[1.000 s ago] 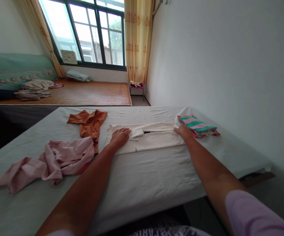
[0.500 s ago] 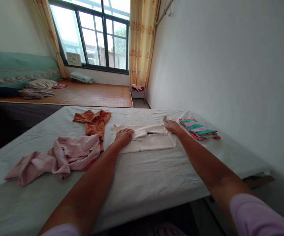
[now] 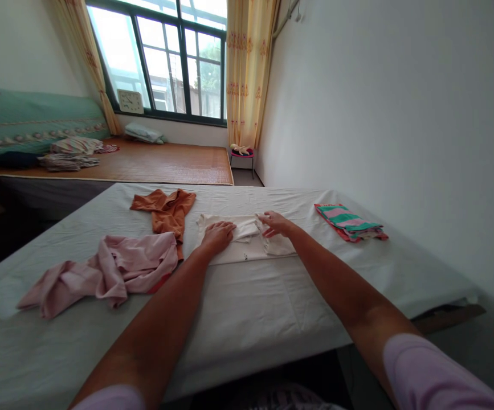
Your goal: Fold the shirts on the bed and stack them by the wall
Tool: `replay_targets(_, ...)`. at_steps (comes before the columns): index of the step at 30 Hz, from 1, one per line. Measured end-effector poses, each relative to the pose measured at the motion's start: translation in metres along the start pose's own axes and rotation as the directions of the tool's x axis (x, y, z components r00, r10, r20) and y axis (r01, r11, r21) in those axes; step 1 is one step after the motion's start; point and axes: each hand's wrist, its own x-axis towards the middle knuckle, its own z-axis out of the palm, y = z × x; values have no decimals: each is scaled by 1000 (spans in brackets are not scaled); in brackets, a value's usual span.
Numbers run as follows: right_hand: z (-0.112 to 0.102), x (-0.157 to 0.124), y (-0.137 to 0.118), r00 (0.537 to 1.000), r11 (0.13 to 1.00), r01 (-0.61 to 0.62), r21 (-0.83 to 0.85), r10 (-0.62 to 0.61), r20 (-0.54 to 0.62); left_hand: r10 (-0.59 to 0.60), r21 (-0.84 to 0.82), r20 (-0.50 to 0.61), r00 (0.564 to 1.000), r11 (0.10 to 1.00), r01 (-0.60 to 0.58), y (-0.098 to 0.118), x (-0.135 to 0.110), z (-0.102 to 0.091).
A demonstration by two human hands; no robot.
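Small dark lettering marked the white garment (image 3: 229,254), its characters too tiny to read with certainty. Numerals ringed the dial of a pale clock (image 3: 130,101) (none legible), while print across the dark clothing (image 3: 287,397) below blurred beyond reading.

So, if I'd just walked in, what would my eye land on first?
Probably the cream garment in the middle of the pale sheet, with the left hand resting on it and the right hand at its folded-over part. Next, the orange garment and pink garment to the left, and the green-and-pink striped cloth on the right.
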Motion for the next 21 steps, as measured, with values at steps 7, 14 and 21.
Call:
replay_targets(7, -37, -27, 54, 954, 989, -93, -115, 55, -294, 4, -7, -9, 1000, 1000, -4, 0, 0, 2)
replay_targets(14, -33, -54, 75, 950, 963, -256, -86, 234, -204, 117, -37, -76, 990, 992, -120, 13, -3, -8)
replay_targets(21, -40, -55, 33, 964, 880, -261, 396, 261, 55, 261, -186, 79, 962, 952, -243, 42, -10, 0)
